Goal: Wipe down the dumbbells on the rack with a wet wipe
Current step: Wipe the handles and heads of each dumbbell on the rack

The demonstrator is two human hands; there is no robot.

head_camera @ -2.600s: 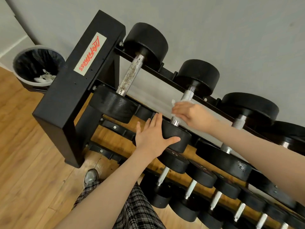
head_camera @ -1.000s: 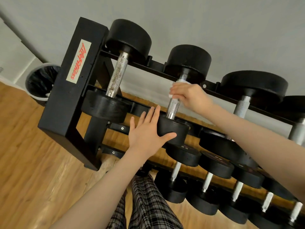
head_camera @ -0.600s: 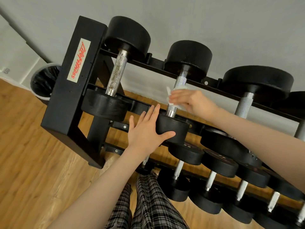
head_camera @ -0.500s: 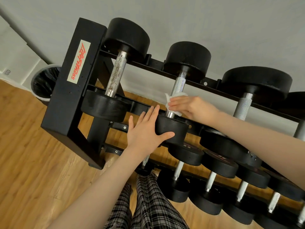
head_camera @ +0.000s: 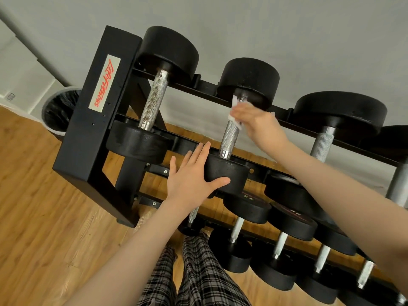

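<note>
right hand [head_camera: 261,127] grips wet wipe [head_camera: 235,115] against upper end of knurled handle, second dumbbell [head_camera: 229,138] from left, top tier of rack [head_camera: 92,129]. left hand [head_camera: 194,177] flat, fingers straight, thumb spread, pressing near head of same dumbbell. smaller dumbbells on lower tier. bin [head_camera: 58,111] far left on wood floor [head_camera: 33,217]. plaid trousers [head_camera: 194,274] at bottom.

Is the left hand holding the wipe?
No, the left hand rests flat on the dumbbell's near head; the right hand holds the wipe.
</note>
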